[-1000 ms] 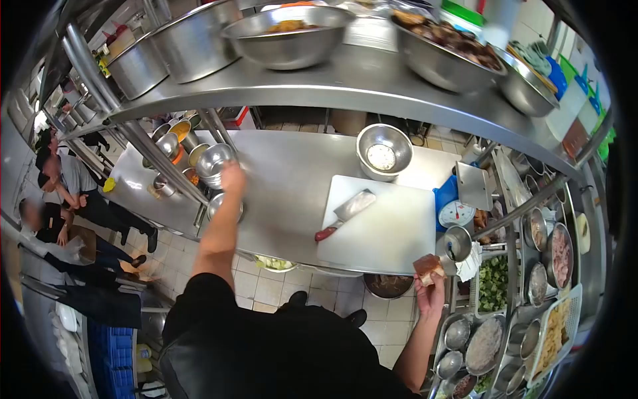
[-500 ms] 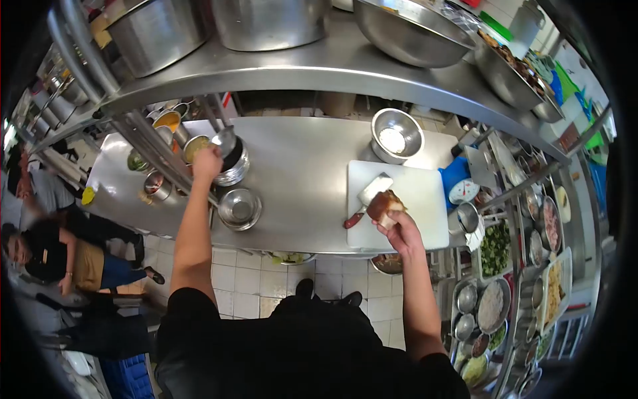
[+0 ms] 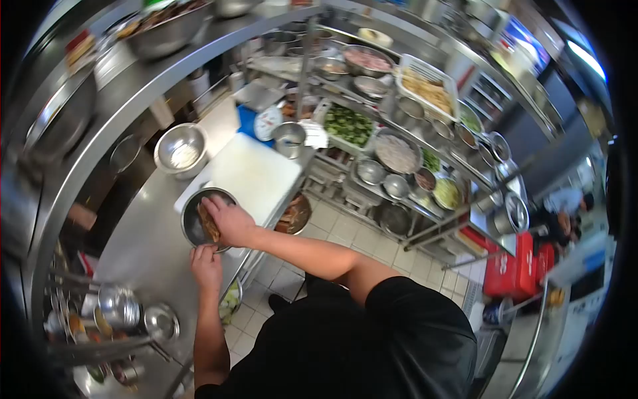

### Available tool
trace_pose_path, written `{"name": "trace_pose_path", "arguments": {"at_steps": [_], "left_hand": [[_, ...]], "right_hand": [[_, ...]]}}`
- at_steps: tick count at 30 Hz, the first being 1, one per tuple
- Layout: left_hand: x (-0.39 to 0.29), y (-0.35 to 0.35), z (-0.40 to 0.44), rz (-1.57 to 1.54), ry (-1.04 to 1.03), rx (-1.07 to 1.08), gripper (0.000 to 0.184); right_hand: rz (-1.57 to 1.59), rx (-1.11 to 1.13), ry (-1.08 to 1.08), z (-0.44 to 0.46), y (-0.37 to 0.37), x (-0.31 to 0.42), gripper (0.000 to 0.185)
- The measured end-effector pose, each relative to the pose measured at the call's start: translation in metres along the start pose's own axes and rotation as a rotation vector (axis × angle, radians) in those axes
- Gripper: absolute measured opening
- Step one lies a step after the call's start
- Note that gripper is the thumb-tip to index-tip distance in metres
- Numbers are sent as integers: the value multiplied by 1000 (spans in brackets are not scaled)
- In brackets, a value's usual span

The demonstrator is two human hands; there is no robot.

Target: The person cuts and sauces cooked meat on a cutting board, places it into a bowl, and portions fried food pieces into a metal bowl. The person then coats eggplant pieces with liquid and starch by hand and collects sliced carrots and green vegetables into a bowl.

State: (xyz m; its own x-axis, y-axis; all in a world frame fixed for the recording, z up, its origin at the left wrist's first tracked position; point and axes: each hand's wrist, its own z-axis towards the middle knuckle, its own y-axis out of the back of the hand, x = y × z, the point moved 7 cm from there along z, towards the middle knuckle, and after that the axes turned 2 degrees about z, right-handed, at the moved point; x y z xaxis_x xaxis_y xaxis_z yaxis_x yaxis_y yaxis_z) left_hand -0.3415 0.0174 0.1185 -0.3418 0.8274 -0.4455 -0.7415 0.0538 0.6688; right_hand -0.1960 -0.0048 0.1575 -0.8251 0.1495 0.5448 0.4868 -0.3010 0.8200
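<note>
Meat chunk in bowl: likely dense, greasy; grip by sides. Right hand over it, fingers curled round; left hand pinching bowl's near rim.

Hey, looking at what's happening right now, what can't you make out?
All in the head view:
- Part of the brown food in the bowl: covered by the right hand.
- The board directly beneath that bowl: hidden by the bowl.
- The reading on the scale: too small.
- Contents of the steel bowl on the top shelf: cut off by the upper edge.
</note>
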Motion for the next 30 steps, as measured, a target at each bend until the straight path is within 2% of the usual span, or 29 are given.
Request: {"name": "trace_pose_path", "arguments": {"at_steps": [1, 4, 7, 9, 11, 14, 19, 21, 22, 25, 26, 28, 30], "left_hand": [[-3, -14, 6, -20, -22, 19, 13], [-5, -58, 28, -35, -62, 72, 17], [-12, -94, 43, -13, -64, 107, 20], [-14, -119, 50, -9, -69, 65, 22], [-8, -148, 48, 16, -5, 100, 19], [24, -199, 30, 79, 121, 223, 10], [9, -208, 24, 152, 238, 99, 9], [3, -207, 22, 195, 236, 62, 10], [7, -211, 18, 214, 310, 151, 20], [-13, -203, 12, 217, 200, 63, 35], [-19, -198, 9, 277, 256, 111, 44], [-23, -184, 6, 330, 309, 31, 43], [-11, -167, -5, 341, 358, -93, 37]], "right_hand": [[-129, 23, -39, -4, 2, -11, 90], [-105, -277, 40, -28, 61, -37, 100], [-12, -337, -99, -78, 144, -69, 95], [0, -475, -122, -115, 176, -115, 85], [32, -496, -189, -157, 207, -158, 74], [58, -510, -360, -230, 221, -248, 68], [109, -432, -715, -389, 208, -403, 70], [161, -384, -848, -462, 194, -467, 79], [136, -283, -975, -504, 184, -500, 83], [44, 132, -1233, -633, 155, -586, 95], [53, 378, -1177, -627, 187, -556, 99], [-118, 613, -1284, -704, 172, -608, 109], [-175, 796, -1153, -733, 185, -629, 111]]}}
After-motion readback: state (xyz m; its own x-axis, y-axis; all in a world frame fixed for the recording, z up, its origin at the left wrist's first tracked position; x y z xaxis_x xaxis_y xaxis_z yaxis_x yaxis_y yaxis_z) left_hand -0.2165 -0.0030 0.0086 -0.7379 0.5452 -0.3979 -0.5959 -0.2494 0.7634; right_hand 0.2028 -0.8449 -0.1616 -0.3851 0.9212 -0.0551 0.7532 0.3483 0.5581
